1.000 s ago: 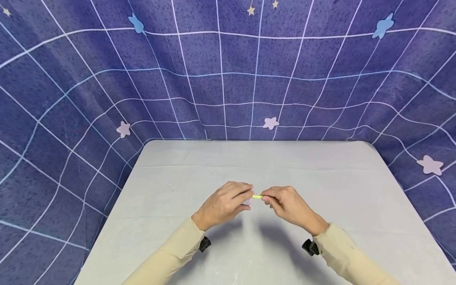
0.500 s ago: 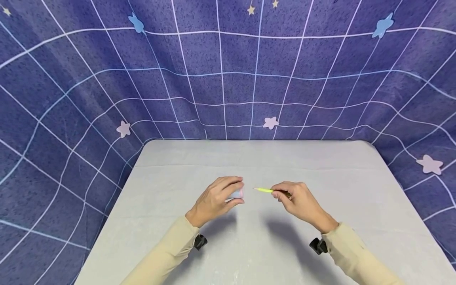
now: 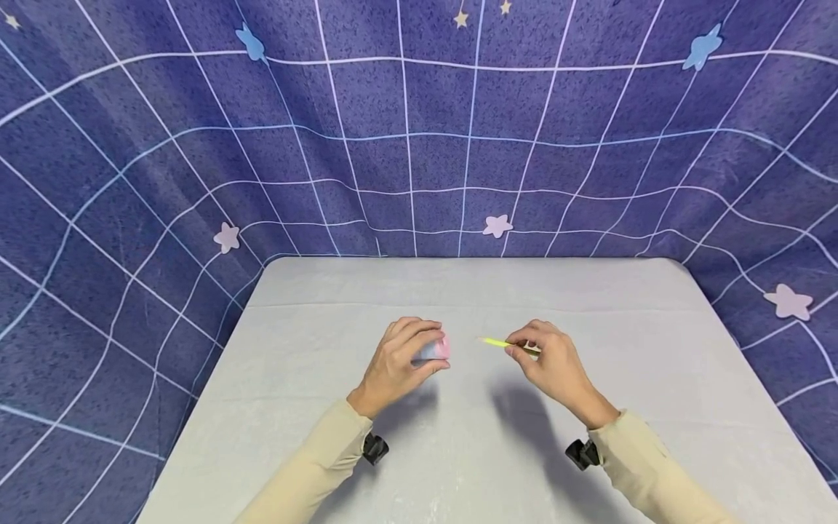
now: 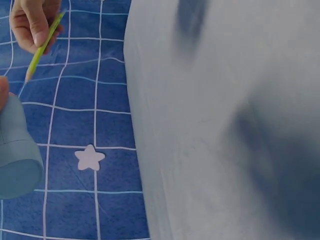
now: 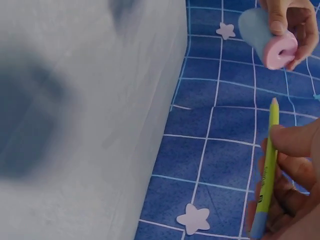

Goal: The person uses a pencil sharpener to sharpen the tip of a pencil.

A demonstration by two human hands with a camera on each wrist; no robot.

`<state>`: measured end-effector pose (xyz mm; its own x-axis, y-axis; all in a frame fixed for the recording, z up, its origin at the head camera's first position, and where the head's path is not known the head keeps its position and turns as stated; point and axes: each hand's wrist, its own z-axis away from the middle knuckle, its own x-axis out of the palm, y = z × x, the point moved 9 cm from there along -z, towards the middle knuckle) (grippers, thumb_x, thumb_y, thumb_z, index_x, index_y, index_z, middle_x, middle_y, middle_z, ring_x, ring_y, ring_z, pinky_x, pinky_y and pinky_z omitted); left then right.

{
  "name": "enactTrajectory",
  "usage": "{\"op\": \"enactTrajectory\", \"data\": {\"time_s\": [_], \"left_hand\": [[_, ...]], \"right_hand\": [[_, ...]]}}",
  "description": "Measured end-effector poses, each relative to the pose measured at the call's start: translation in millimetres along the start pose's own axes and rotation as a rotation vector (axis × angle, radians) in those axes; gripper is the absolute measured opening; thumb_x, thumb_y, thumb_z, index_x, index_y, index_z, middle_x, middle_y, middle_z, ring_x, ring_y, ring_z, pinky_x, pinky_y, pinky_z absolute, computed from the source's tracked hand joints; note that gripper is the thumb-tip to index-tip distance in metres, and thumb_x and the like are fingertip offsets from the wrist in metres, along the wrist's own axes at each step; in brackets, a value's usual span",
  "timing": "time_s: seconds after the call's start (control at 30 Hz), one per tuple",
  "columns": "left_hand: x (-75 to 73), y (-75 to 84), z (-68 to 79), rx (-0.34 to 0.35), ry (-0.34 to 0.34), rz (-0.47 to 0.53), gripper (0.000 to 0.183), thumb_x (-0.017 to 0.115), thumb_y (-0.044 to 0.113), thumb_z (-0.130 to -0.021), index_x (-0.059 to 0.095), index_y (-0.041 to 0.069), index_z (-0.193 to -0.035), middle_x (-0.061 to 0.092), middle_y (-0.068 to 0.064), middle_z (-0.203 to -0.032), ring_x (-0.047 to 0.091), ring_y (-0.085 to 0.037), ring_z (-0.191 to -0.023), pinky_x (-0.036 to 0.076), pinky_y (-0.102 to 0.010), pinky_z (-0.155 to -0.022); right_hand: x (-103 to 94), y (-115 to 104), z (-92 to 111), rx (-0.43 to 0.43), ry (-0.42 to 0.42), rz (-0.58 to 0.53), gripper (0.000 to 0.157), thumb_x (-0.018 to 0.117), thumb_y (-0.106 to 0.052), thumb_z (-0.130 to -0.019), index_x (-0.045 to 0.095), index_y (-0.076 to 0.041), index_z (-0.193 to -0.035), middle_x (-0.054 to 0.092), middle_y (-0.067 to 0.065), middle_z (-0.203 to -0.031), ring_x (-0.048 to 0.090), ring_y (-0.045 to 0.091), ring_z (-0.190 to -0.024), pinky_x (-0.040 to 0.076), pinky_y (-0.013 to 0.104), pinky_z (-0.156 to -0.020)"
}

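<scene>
My left hand (image 3: 396, 364) grips a pencil sharpener, fingers over the top and thumb underneath. The sharpener (image 5: 255, 30) has a pale blue rounded body and a pink end with a hole, which faces right toward the other hand. My right hand (image 3: 550, 364) pinches a yellow-green pencil (image 5: 268, 165) between thumb and fingers. Its sharpened tip points left at the pink end, with a gap between them. A blue band marks the pencil's back end in the right wrist view. Both hands are held above the table.
A table (image 3: 327, 291) with a pale grey-white cover lies beneath both hands, whose shadows fall on it. Behind and beside it hangs a purple-blue curtain (image 3: 432, 160) with grid lines and stars. A black wrist camera (image 3: 376, 449) sits under the left sleeve.
One second ago the pencil's tip end was at the sharpener. It has come away to the right, the hands have moved apart, and the sharpener's pink end now shows more.
</scene>
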<state>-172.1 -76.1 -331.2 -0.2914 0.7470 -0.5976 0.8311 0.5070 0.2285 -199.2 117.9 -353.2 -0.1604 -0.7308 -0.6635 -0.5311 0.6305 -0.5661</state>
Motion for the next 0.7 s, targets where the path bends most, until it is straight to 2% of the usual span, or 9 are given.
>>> {"op": "enactTrajectory", "data": {"time_s": [0.13,0.27,0.43,0.57,0.7], "left_hand": [[4.2,-6.6,5.5,-0.065,0.01,0.06,0.044,0.079,0.024,-0.064,0.063,0.005,-0.099,0.061,-0.007,-0.105,0.054,-0.019,-0.098,0.041,-0.024,-0.088],[6.3,-12.8,11.1,-0.129,0.039,0.094,0.044,0.08,0.021,-0.063,0.061,0.003,-0.099,0.061,-0.01,-0.104,0.055,-0.021,-0.099,0.043,-0.024,-0.089],[10.5,-25.2,19.7,-0.231,0.074,0.128,0.046,0.08,0.015,-0.063,0.059,0.001,-0.102,0.059,-0.012,-0.104,0.058,-0.021,-0.094,0.046,-0.023,-0.084],[16.3,-37.3,25.9,-0.321,0.084,0.194,0.045,0.078,0.01,-0.065,0.057,0.0,-0.104,0.058,-0.013,-0.104,0.058,-0.021,-0.092,0.048,-0.022,-0.079],[22.6,-48.4,31.6,-0.389,0.094,0.273,0.045,0.078,0.004,-0.064,0.056,-0.001,-0.103,0.055,-0.013,-0.105,0.056,-0.025,-0.096,0.05,-0.026,-0.079]], "right_hand": [[1.5,11.8,1.1,0.099,-0.012,0.026,0.01,0.074,-0.007,-0.07,0.069,-0.014,-0.077,0.058,-0.008,-0.068,0.046,0.006,-0.058,0.038,0.021,-0.051],[3.9,24.5,3.1,0.2,-0.024,0.032,0.007,0.072,-0.008,-0.073,0.069,-0.012,-0.078,0.061,-0.005,-0.069,0.042,0.008,-0.054,0.035,0.022,-0.048],[10.7,40.3,5.6,0.305,-0.058,0.017,0.005,0.07,-0.012,-0.074,0.069,-0.011,-0.079,0.064,-0.003,-0.069,0.049,0.009,-0.055,0.039,0.022,-0.049],[16.9,51.9,7.4,0.371,-0.091,-0.001,0.005,0.069,-0.014,-0.076,0.068,-0.01,-0.079,0.064,-0.001,-0.069,0.055,0.011,-0.059,0.044,0.024,-0.052],[22.2,62.7,8.1,0.413,-0.101,-0.001,0.007,0.068,-0.016,-0.077,0.068,-0.008,-0.078,0.064,0.001,-0.069,0.057,0.011,-0.061,0.046,0.025,-0.056]]}}
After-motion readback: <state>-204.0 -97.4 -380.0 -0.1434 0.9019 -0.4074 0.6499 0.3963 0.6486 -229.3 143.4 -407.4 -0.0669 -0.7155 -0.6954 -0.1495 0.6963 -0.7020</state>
